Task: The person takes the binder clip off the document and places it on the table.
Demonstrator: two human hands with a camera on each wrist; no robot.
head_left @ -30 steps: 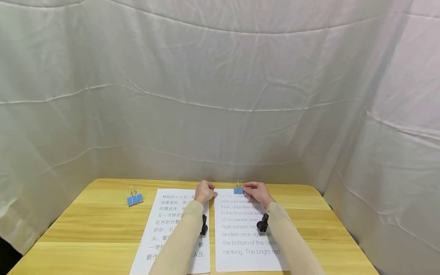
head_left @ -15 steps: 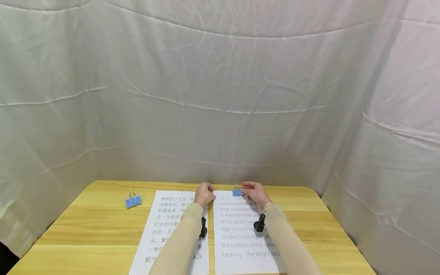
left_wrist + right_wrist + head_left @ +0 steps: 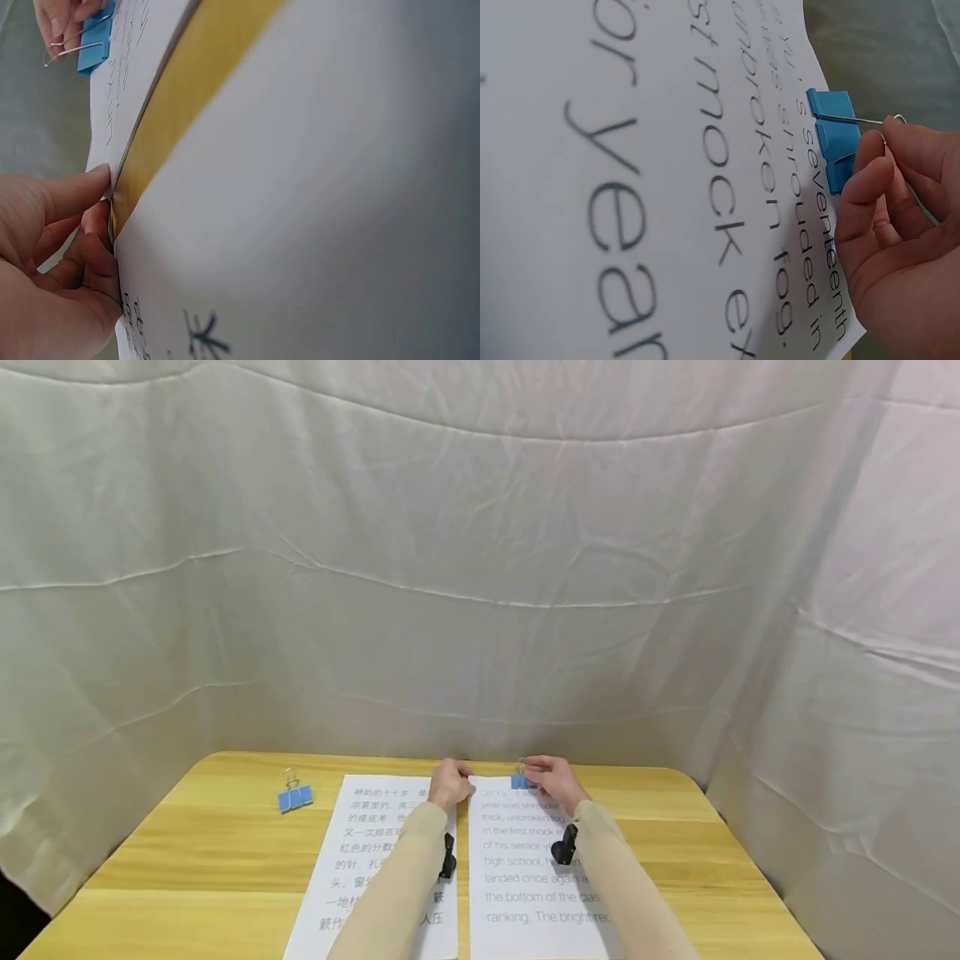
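Note:
Two printed paper stacks lie side by side on the wooden table. My left hand pinches the top left corner of the English-text stack, thumb and fingers on its edge. A blue binder clip is clamped on that stack's top edge. My right hand pinches the clip's wire handles. The Chinese-text stack lies to the left, partly under my left forearm.
A second blue binder clip lies loose on the table at the far left. White cloth hangs close behind and on both sides of the table. The table's right edge is near my right forearm.
My right hand's fingers have closed further over the clip's wire handles, which stood more upright a second ago. The left hand keeps its pinch on the corner.

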